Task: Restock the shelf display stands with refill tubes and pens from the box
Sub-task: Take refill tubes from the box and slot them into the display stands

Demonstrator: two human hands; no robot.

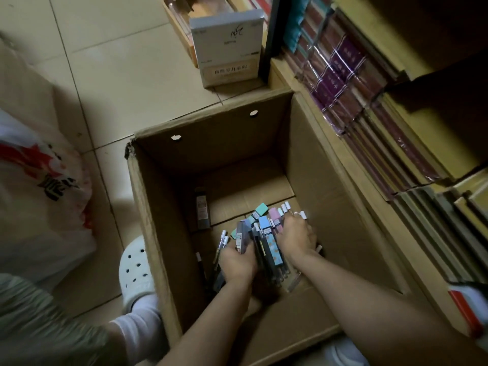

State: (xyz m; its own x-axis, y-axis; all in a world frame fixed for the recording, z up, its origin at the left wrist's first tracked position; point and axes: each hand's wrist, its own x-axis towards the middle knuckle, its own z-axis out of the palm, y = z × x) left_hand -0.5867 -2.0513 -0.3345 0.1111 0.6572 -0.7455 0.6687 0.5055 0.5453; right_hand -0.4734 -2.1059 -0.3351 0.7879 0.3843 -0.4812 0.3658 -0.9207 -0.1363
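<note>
Both hands deep in box (158, 233), near right wall: left hand (237, 262), right hand (297, 240) fingers curled round refill tubes (269, 241); squeeze bundle level, lift straight

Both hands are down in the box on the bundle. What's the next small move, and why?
Probably lift the bundle of tubes and pens straight up out of the cardboard box. The left hand and right hand already grip it from both sides, and only one dark tube lies apart on the box floor.
</note>
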